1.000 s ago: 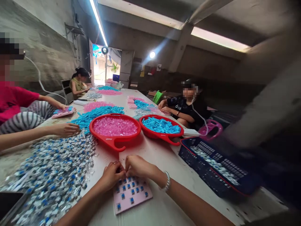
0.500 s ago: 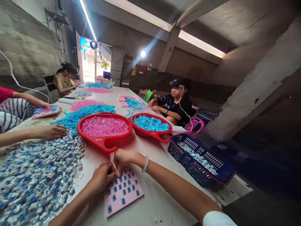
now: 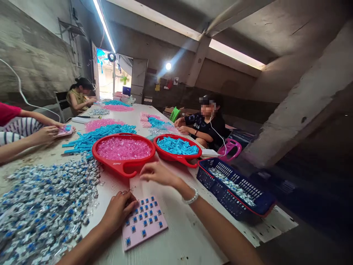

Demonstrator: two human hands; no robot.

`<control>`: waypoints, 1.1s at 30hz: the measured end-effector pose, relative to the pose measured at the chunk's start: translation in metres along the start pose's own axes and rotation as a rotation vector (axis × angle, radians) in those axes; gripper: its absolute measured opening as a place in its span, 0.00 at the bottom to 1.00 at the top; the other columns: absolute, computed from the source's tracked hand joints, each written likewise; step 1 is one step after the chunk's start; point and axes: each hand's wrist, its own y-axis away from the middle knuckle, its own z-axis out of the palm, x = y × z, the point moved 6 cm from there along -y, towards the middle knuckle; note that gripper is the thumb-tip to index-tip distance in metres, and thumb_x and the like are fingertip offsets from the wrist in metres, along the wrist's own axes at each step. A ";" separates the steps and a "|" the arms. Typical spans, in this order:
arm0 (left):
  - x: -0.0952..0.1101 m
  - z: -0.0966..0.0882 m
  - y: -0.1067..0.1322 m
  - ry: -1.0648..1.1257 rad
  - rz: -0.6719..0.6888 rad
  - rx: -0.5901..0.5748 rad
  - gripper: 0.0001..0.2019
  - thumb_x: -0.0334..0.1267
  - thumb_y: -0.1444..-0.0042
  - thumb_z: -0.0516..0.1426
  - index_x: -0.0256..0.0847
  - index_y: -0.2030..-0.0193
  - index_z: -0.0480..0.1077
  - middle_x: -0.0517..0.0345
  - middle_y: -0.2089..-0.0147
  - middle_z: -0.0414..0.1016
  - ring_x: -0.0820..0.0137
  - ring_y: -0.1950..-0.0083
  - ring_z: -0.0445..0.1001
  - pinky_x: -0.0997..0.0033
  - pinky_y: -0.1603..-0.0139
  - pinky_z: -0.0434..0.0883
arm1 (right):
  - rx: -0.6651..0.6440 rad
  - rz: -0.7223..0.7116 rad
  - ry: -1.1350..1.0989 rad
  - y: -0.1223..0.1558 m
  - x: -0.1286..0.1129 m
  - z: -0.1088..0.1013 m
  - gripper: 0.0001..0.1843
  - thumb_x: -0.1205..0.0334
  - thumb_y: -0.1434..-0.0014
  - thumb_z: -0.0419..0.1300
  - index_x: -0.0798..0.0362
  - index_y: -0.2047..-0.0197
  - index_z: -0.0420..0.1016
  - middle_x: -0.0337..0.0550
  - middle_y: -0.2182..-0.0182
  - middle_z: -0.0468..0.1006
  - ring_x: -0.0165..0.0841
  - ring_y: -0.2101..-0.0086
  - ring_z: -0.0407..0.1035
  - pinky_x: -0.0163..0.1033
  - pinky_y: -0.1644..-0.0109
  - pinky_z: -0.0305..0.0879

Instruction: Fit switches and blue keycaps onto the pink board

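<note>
A flat pink board lies tilted on the white table, set with several small blue-centred square pieces that look like key switches. My left hand grips its upper left edge, fingers curled and thumb lying over the board. Part of that edge is hidden under the hand. Above and beyond the board, my right hand is raised off it, slightly blurred, with fingers apart and nothing visible in them. The hand is close to the red basin of clear pink pieces. A second red basin holds blue sticks.
A big heap of grey-and-blue switches covers the table's left side. Blue sticks lie piled behind it. At right stands a dark blue basket of similar switches. Co-workers sit left, far left and across; one person's hands hold a pink board.
My right hand has let go of the board's upper part and lifted up and right. My left hand stays on the board. At left, a co-worker's hand has moved from the heap to a pink board.
</note>
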 end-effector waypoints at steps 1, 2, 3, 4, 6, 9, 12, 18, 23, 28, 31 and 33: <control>-0.001 0.000 0.001 0.006 -0.001 0.013 0.13 0.45 0.42 0.50 0.40 0.66 0.72 0.54 0.65 0.74 0.62 0.61 0.69 0.66 0.61 0.61 | 0.111 -0.003 0.022 -0.009 -0.005 -0.020 0.07 0.63 0.44 0.61 0.58 0.64 0.76 0.42 0.68 0.78 0.28 0.69 0.70 0.30 0.66 0.63; -0.002 0.001 0.001 0.014 0.003 0.020 0.13 0.45 0.42 0.50 0.40 0.66 0.72 0.54 0.65 0.74 0.62 0.60 0.69 0.66 0.60 0.61 | 0.188 0.021 0.079 -0.020 -0.006 -0.037 0.07 0.64 0.43 0.60 0.58 0.63 0.76 0.43 0.66 0.78 0.29 0.67 0.70 0.30 0.64 0.63; -0.002 0.001 0.002 0.025 0.010 0.025 0.13 0.45 0.42 0.51 0.40 0.66 0.72 0.54 0.65 0.74 0.62 0.60 0.69 0.65 0.60 0.61 | 0.223 0.070 0.163 -0.033 -0.004 -0.050 0.08 0.64 0.42 0.59 0.58 0.61 0.76 0.43 0.65 0.79 0.29 0.66 0.71 0.30 0.63 0.64; -0.001 0.001 0.003 0.038 0.020 0.030 0.13 0.45 0.41 0.51 0.41 0.66 0.72 0.54 0.65 0.74 0.62 0.60 0.69 0.65 0.59 0.61 | 0.213 0.130 0.256 -0.046 0.000 -0.058 0.08 0.65 0.41 0.58 0.59 0.60 0.76 0.44 0.64 0.79 0.29 0.65 0.71 0.30 0.62 0.64; 0.000 0.000 0.005 0.066 0.040 0.043 0.13 0.45 0.40 0.50 0.41 0.66 0.72 0.54 0.65 0.74 0.62 0.60 0.69 0.64 0.59 0.62 | 0.139 0.239 0.397 -0.072 0.014 -0.060 0.07 0.66 0.42 0.59 0.60 0.62 0.77 0.45 0.65 0.79 0.31 0.64 0.72 0.31 0.61 0.64; 0.003 -0.004 0.010 0.113 0.058 0.091 0.13 0.45 0.39 0.49 0.42 0.61 0.71 0.54 0.62 0.74 0.64 0.60 0.70 0.65 0.58 0.65 | 0.048 0.340 0.471 -0.100 0.034 -0.042 0.05 0.66 0.44 0.63 0.61 0.65 0.76 0.45 0.68 0.78 0.33 0.66 0.72 0.35 0.62 0.67; 0.012 -0.009 0.017 0.086 0.161 0.138 0.14 0.45 0.38 0.48 0.44 0.53 0.70 0.52 0.54 0.73 0.63 0.54 0.70 0.63 0.52 0.66 | 0.017 0.416 0.511 -0.111 0.047 -0.021 0.09 0.62 0.41 0.60 0.60 0.61 0.73 0.43 0.64 0.75 0.32 0.65 0.71 0.40 0.61 0.70; 0.026 -0.003 0.021 -0.083 0.307 -0.046 0.16 0.44 0.38 0.49 0.47 0.47 0.70 0.54 0.47 0.72 0.62 0.47 0.69 0.61 0.46 0.68 | 0.086 0.410 0.489 -0.106 0.048 -0.025 0.08 0.63 0.40 0.60 0.59 0.61 0.72 0.43 0.63 0.75 0.32 0.63 0.71 0.41 0.59 0.70; 0.025 -0.003 0.025 -0.167 0.363 -0.138 0.25 0.48 0.38 0.49 0.50 0.35 0.53 0.56 0.35 0.59 0.57 0.37 0.60 0.51 0.38 0.62 | 0.219 0.286 0.366 -0.078 0.019 -0.040 0.05 0.71 0.42 0.58 0.60 0.63 0.75 0.47 0.65 0.78 0.31 0.64 0.72 0.34 0.60 0.66; 0.022 0.002 0.027 -0.217 0.403 -0.182 0.30 0.51 0.40 0.51 0.53 0.33 0.46 0.57 0.32 0.52 0.54 0.34 0.54 0.45 0.37 0.58 | 0.223 0.043 0.060 -0.007 -0.002 -0.003 0.04 0.72 0.48 0.63 0.57 0.66 0.75 0.39 0.70 0.78 0.28 0.69 0.70 0.30 0.65 0.65; 0.021 0.003 0.025 -0.207 0.394 -0.160 0.28 0.49 0.39 0.51 0.54 0.34 0.47 0.58 0.33 0.55 0.56 0.34 0.56 0.47 0.37 0.59 | 0.203 -0.009 -0.011 0.034 0.010 0.030 0.06 0.75 0.51 0.63 0.56 0.69 0.74 0.38 0.71 0.77 0.29 0.68 0.69 0.33 0.61 0.64; 0.021 0.002 0.024 -0.188 0.388 -0.136 0.27 0.48 0.39 0.51 0.55 0.34 0.49 0.58 0.35 0.58 0.57 0.36 0.58 0.48 0.38 0.61 | 0.193 0.005 -0.028 0.050 0.023 0.047 0.08 0.76 0.51 0.62 0.55 0.68 0.74 0.38 0.69 0.76 0.30 0.67 0.69 0.34 0.60 0.63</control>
